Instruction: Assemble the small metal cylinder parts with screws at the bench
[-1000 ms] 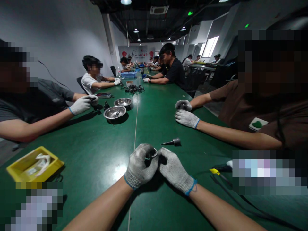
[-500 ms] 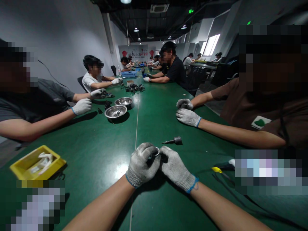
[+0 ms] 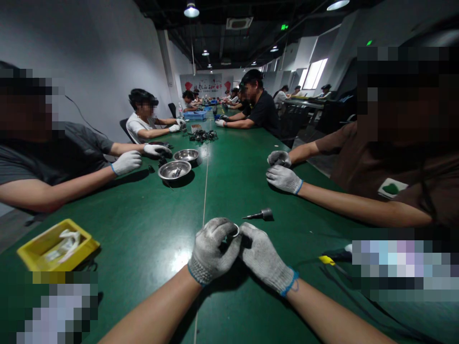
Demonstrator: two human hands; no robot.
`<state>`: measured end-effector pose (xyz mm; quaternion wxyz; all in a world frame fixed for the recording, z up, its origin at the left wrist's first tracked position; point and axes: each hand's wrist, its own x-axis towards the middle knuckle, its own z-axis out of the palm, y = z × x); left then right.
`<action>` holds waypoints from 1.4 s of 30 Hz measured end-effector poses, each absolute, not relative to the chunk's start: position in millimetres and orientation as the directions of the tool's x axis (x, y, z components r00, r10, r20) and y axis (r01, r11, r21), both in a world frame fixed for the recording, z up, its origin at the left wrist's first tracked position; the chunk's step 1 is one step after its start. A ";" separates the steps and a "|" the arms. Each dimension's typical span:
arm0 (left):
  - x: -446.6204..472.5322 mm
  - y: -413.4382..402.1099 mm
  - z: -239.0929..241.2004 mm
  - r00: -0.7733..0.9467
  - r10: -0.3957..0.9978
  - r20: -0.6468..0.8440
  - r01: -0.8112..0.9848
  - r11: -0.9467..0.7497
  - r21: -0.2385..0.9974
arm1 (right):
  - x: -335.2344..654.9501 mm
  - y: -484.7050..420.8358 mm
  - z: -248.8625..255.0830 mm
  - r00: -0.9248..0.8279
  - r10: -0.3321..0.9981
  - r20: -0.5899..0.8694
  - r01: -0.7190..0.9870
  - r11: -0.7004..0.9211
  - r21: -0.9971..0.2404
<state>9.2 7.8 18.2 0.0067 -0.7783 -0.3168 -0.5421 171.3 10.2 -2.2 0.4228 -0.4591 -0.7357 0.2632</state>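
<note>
Both my hands wear grey knit gloves and meet low over the green table [image 3: 150,224]. My left hand [image 3: 213,248] is curled closed, and my right hand [image 3: 263,258] is closed against it. Between their fingertips sits a small metal ring [image 3: 234,231] on a dark part that is mostly hidden. Just beyond my right hand a pointed metal tool bit [image 3: 261,215] lies on the table, untouched.
A yellow tray [image 3: 57,246] holding white gloves sits at the left. Two steel bowls [image 3: 175,169] stand farther up. A yellow-and-black tool [image 3: 332,258] with a cable lies at the right. Gloved co-workers' hands [image 3: 283,177] rest at both sides; more people sit beyond.
My hands stay together with only slight finger motion on the ring. The co-worker on the left has moved one gloved hand farther up the table.
</note>
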 end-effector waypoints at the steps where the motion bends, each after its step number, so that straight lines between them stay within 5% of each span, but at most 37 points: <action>1: 9.5 7.6 18.0 0.210 0.486 0.848 0.503 -0.798 0.333 | 171.2 10.4 -2.2 -0.215 0.898 0.384 0.459 0.440 -0.772; 13: 8.6 8.4 15.0 0.213 0.506 0.836 0.495 -0.794 0.354 | 171.3 9.9 -1.1 -0.251 0.888 0.384 0.423 0.458 -0.782; 19: 9.1 9.1 13.5 0.250 0.491 0.835 0.508 -0.800 0.319 | 171.6 11.3 -6.4 -0.132 0.887 0.443 0.538 0.440 -0.719; 42: 9.9 10.1 12.9 0.253 0.492 0.833 0.501 -0.803 0.322 | 174.1 10.9 -3.5 -0.162 0.892 0.422 0.445 0.448 -0.775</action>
